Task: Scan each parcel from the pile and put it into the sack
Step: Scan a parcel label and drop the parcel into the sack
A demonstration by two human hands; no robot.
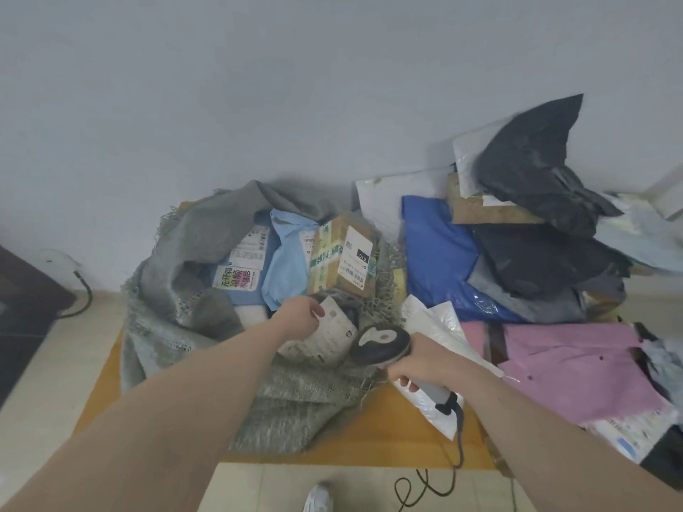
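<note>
One parcel under left hand, over sack; right hand grips scanner.

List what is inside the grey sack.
In the sack: a taped cardboard box, light blue bags and labelled parcels. Anything beneath them is covered.

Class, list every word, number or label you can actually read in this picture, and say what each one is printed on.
"010": black patch on the white label of the cardboard box in the sack.
Coloured characters on the sticker on a blue parcel: too blurred.
Label on the parcel the left hand holds: too blurred.
</note>
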